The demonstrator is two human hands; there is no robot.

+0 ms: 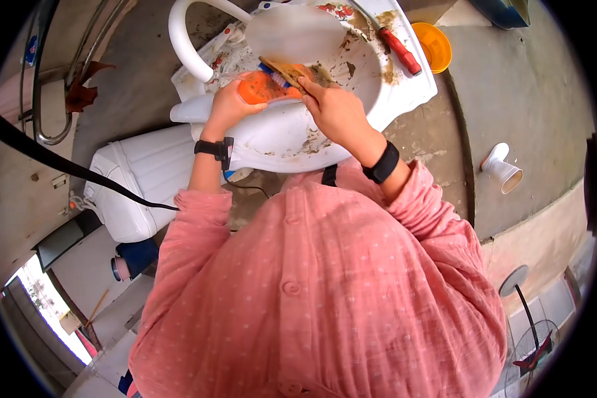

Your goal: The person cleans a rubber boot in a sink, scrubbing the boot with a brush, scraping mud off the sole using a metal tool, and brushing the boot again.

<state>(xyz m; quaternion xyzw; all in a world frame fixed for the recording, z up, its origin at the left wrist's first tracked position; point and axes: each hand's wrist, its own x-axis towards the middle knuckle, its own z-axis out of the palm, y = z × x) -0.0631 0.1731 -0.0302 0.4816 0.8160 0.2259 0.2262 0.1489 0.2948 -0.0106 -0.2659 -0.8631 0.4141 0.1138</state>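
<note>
Over a white basin (272, 142) smeared with mud, my left hand (232, 105) holds an orange object (255, 91) with dark specks, its fingers wrapped round the near side. My right hand (333, 109) is closed on a brush (287, 71) with a wooden back and blue and white bristles. The bristles lie against the orange object or just over it. What the orange object is cannot be made out. A blurred patch covers the far part of the basin.
A red-handled tool (399, 51) lies on the basin's right rim, beside an orange-yellow bucket (433, 48). A white pipe (182, 40) arches at the left. Below it stands a white ribbed container (136, 179). A white boot (502, 168) lies on the floor at the right.
</note>
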